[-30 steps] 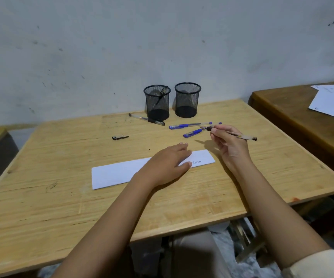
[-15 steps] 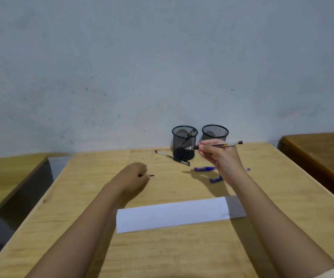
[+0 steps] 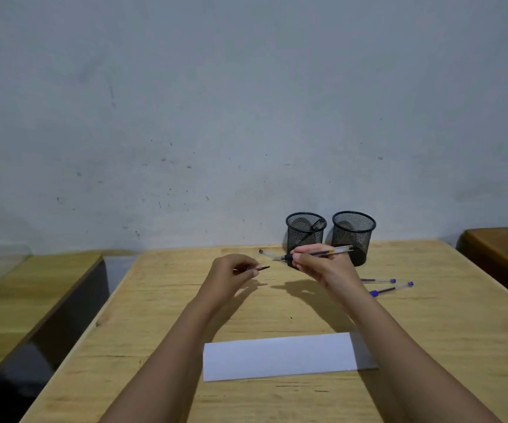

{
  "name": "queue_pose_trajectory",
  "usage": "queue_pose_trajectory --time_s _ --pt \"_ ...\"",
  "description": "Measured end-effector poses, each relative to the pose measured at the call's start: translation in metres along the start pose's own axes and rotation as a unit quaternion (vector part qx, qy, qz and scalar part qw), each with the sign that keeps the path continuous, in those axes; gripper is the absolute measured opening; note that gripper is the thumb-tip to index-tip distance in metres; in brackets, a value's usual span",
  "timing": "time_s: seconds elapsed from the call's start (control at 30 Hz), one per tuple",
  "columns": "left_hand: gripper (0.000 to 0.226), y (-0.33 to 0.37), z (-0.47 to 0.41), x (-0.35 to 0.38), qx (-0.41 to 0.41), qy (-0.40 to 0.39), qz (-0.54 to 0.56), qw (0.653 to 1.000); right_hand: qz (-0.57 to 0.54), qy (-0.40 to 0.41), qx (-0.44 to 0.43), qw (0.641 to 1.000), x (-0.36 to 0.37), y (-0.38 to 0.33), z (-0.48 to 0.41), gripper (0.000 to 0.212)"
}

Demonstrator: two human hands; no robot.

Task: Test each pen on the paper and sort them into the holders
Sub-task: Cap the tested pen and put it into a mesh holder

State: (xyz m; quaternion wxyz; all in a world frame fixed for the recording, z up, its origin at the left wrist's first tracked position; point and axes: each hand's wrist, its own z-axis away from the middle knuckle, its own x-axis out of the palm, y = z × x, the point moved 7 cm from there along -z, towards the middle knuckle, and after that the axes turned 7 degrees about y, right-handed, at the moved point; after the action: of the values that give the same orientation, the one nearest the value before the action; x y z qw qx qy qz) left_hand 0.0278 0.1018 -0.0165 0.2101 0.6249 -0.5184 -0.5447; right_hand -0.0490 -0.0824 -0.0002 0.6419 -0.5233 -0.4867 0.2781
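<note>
Head view. My right hand [image 3: 322,267] is closed around a black pen [image 3: 322,253], pinched in the fingertips and held roughly level above the table [image 3: 161,315], tip pointing left. My left hand [image 3: 231,274] is closed on a cap [image 3: 260,268], gripped between thumb and fingers; its dark end sticks out to the right, apart from the pen tip.

Two mesh holders stand at the far edge. The left holder [image 3: 306,232] contains one pen; I cannot tell whether the right holder [image 3: 353,233] contains anything. A clear pen [image 3: 266,254] lies just beside the left holder. Two blue pens [image 3: 391,286] lie toward the right edge. The paper [image 3: 277,357] lies flat near the front edge, untouched by either hand.
</note>
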Motion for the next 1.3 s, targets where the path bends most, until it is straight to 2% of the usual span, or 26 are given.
queue_pose_trajectory --time_s 0.23,0.57,0.77,0.93,1.1,1.3 --pt "0.017 0.033 0.003 0.002 0.046 0.004 0.047 0.998 -0.005 0.003 -0.010 1.000 0.001 -0.007 0.005 0.011" --pt "0.015 0.065 0.003 -0.006 0.059 -0.004 0.087 0.994 0.000 -0.018 -0.023 1.000 0.001 -0.041 0.016 0.009" --pt "0.009 0.083 0.008 -0.001 0.069 -0.018 0.089 0.993 0.000 -0.031 -0.026 0.999 0.011 -0.044 0.024 0.009" --pt "0.006 0.092 0.012 -0.003 0.068 0.001 0.105 0.992 -0.017 -0.016 -0.052 0.998 0.014 -0.049 0.032 0.012" --pt "0.009 0.109 0.017 -0.002 0.104 -0.006 0.088 0.991 -0.056 -0.007 -0.060 0.997 0.009 -0.047 0.040 0.013" --pt "0.010 0.119 0.019 -0.008 0.121 -0.018 0.080 0.989 -0.056 -0.034 -0.052 0.996 -0.004 -0.056 0.040 0.010"
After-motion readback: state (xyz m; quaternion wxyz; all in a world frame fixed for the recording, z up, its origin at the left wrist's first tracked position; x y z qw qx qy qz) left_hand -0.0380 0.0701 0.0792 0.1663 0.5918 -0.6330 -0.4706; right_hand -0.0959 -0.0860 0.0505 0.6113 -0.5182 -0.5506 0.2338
